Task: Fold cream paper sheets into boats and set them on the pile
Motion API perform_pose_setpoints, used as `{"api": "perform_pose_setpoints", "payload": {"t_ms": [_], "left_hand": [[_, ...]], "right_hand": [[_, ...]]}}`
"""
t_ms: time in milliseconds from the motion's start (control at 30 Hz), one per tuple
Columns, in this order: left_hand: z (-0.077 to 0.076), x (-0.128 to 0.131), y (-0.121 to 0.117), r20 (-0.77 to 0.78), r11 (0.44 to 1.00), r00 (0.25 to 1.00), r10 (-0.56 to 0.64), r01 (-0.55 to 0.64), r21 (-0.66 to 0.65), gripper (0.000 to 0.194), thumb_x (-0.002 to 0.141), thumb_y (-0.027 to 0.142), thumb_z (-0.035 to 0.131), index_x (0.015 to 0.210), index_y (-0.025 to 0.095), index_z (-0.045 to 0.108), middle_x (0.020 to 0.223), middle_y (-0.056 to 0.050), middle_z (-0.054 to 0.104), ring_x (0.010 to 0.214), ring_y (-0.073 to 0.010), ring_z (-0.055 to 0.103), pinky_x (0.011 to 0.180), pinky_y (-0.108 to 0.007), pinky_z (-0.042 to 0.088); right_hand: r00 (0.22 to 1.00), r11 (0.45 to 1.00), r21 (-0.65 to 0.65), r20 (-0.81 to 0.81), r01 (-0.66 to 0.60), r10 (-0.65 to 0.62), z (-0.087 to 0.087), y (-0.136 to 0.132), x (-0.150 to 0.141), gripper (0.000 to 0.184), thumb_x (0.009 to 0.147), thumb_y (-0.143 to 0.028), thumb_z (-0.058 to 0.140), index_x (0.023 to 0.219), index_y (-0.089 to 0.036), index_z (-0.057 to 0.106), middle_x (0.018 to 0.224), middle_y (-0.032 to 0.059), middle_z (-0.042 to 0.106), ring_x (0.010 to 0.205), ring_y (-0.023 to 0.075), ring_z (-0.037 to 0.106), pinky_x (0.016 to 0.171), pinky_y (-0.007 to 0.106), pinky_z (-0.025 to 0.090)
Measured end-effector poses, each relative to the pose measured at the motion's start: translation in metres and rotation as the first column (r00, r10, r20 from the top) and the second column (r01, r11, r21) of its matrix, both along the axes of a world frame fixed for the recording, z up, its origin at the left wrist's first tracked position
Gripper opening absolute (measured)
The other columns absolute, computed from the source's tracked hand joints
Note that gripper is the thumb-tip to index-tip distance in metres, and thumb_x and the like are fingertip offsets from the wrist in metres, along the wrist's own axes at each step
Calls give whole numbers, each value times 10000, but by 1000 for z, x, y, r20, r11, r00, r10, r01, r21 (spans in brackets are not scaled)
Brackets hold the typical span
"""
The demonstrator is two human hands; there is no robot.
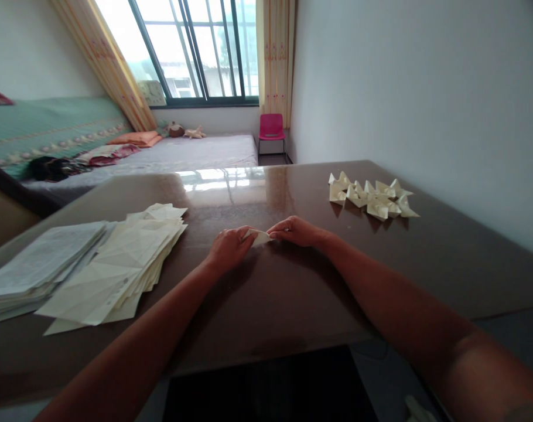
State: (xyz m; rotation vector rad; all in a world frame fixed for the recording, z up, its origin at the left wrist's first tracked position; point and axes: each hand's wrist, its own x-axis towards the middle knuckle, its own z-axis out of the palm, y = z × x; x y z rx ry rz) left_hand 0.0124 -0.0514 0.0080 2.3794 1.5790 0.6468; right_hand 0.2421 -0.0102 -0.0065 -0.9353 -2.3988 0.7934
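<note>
Between my two hands, just above the middle of the brown table, is a small piece of folded cream paper. The fingers of my left hand pinch its left end. My right hand grips the right end between thumb and fingers. Parts of the paper are hidden behind the fingers. Several pointed folded paper shapes stand in a group on the far right of the table. To the left of my left hand lies a pile of creased cream sheets.
At the far left of the table, a stack of printed papers sits beside the creased sheets. Beyond the table are a bed, a pink chair and a window. A white wall runs along the right.
</note>
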Motion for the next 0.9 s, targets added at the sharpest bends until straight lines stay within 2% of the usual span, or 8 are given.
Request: {"api": "perform_pose_setpoints", "payload": {"t_ms": [200,267,467,600,733,833,900], "left_hand": [[0,0,-1,1,997,997,-76,76,5,385,903,471,412,1008,250,709,775,-19,724,706,-176,647,626,-238,415],[0,-1,-2,-1,995,996,-94,94,30,383,912,468,406,1021,252,702,830,-21,731,747,-177,655,646,-238,421],[-4,-1,-3,-67,988,993,-96,103,112,366,936,436,384,1056,264,684,949,-33,719,853,-191,662,722,-261,440],[-9,-3,-2,-108,977,984,-140,155,147,356,946,426,372,1097,300,668,972,-20,707,854,-180,658,730,-263,455],[-12,-7,4,-121,955,969,-214,233,183,344,948,402,379,1162,330,638,1064,-1,696,986,-177,621,813,-272,466],[-11,-9,7,-145,938,946,-290,311,155,347,912,465,444,1164,329,641,1131,11,683,1090,-190,568,906,-299,453],[-10,-10,6,-165,933,935,-315,337,128,376,881,520,477,1153,325,649,1163,14,671,1098,-197,558,928,-309,448]], "right_hand": [[1000,999,-35,-26,4,-5,5,-4,-3,290,841,-336,569,939,-126,743,798,29,729,725,146,622,679,213,429],[999,999,-5,-17,39,-39,6,-5,-5,252,837,-326,579,889,-140,740,786,24,723,716,137,618,671,211,412],[970,952,251,121,175,-210,9,-12,-11,209,846,-350,585,822,-186,712,772,23,682,696,121,570,646,226,347],[945,905,403,220,138,-242,10,-17,-13,252,855,-419,579,798,-196,681,776,29,659,760,146,554,631,244,313],[915,830,548,279,99,-293,14,-19,-15,250,913,-367,502,813,-190,648,816,50,667,851,178,528,657,268,313],[883,802,591,328,85,-335,15,-18,-15,244,929,-312,478,820,-180,652,841,77,671,890,197,512,690,281,327],[875,811,580,356,68,-328,15,-16,-12,224,923,-270,488,821,-181,666,848,86,671,911,206,508,694,284,337]]}}
